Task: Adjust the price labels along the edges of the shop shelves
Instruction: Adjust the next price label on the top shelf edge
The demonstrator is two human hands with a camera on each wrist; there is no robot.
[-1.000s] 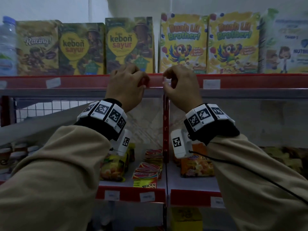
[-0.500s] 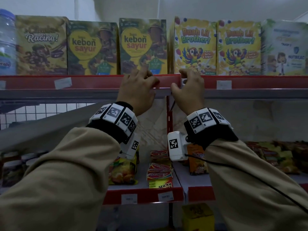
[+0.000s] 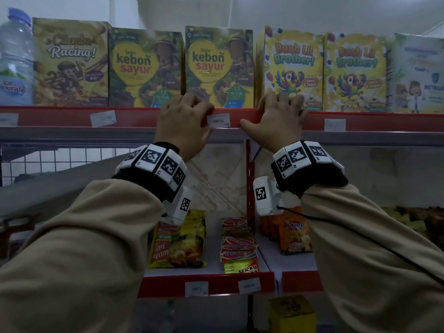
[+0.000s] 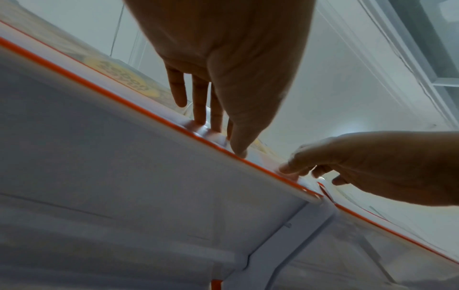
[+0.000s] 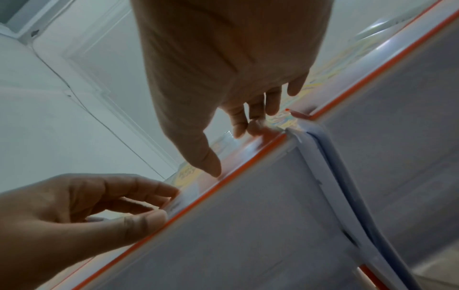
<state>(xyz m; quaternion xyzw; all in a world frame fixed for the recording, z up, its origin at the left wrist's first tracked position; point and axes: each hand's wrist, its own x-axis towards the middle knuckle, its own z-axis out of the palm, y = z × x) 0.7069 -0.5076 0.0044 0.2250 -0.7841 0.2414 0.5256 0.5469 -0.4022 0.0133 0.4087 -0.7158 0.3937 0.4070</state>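
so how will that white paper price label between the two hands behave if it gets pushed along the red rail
The small white paper price label looks thin and flat, so it is probably light and floppy and may buckle if pushed from one end. It lies flat against the glossy red shelf-edge rail, so it will likely slide sideways. The left hand and right hand flank it.

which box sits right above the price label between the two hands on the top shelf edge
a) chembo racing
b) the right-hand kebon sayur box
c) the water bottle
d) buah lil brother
b: in the head view the price label on the red shelf edge lies between the left hand and the right hand, directly under the right-hand kebon sayur box.
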